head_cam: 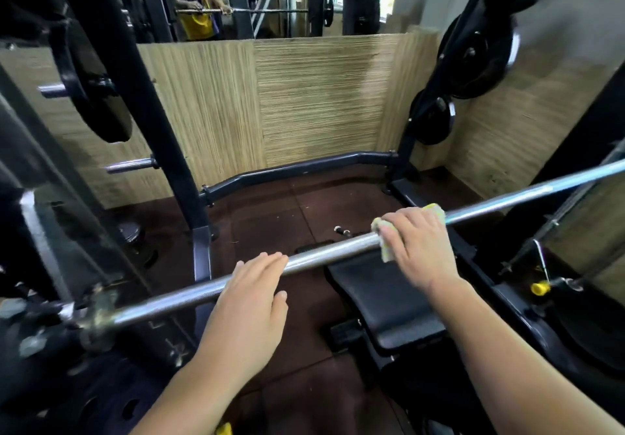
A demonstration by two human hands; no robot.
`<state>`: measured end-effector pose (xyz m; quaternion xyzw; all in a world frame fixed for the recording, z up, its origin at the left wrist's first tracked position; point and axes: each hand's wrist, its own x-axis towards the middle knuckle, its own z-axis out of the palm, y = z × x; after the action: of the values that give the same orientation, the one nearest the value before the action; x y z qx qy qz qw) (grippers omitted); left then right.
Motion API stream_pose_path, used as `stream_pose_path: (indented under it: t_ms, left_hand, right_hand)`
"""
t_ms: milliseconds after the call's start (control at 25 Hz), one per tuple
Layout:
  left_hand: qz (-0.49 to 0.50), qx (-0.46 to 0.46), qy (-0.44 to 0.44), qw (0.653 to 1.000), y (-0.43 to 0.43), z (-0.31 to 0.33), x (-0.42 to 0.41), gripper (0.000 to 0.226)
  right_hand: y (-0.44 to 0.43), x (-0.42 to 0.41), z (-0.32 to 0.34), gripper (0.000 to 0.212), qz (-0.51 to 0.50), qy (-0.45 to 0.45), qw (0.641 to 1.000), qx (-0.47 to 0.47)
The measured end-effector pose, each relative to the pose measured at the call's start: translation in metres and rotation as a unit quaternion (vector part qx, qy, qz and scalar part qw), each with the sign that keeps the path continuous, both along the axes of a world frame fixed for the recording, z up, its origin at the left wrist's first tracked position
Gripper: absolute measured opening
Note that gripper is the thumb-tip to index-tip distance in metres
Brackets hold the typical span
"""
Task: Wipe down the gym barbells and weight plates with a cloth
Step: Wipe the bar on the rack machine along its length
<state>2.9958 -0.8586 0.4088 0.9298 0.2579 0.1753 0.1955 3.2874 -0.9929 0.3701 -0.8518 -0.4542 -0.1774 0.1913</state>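
Note:
A chrome barbell [331, 252] runs across the view from lower left to upper right, resting in a black rack. My right hand [416, 245] is wrapped over the bar near its middle, pressing a pale yellow cloth [385, 248] around it. My left hand [250, 302] lies flat on the bar further left, fingers together and extended, not curled round it. Black weight plates hang on the rack: one at upper left [91, 96], a large one at upper right [480, 56] and a smaller one below it [433, 120].
A black padded bench [385, 302] sits under the bar. The rack's black upright [159, 123] stands left of centre, with chrome storage pegs [130, 165] sticking out. Wood-panelled walls enclose the back. A mirror above shows a person in a yellow shirt [194, 5].

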Motion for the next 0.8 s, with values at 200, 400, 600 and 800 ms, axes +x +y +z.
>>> stream_pose_path:
  t_ms: [200, 400, 600, 800]
  left_hand:
    - [0.018, 0.004, 0.023, 1.0, -0.006, 0.002, 0.031, 0.047]
    - [0.045, 0.014, 0.033, 0.998, -0.009, -0.001, 0.045, 0.045]
    - [0.068, 0.027, 0.03, 0.997, -0.014, -0.002, 0.049, 0.039]
    - [0.081, 0.009, 0.033, 0.996, -0.029, 0.004, 0.074, 0.043]
  right_hand:
    - [0.032, -0.061, -0.015, 0.034, -0.001, 0.023, 0.998, 0.06]
    - [0.008, -0.031, -0.042, 0.045, 0.12, -0.053, 0.99, 0.056]
    - [-0.063, 0.096, -0.046, 0.05, -0.064, 0.002, 0.99, 0.122]
    - [-0.028, 0.054, -0.033, 0.043, 0.012, 0.021, 0.991, 0.131]
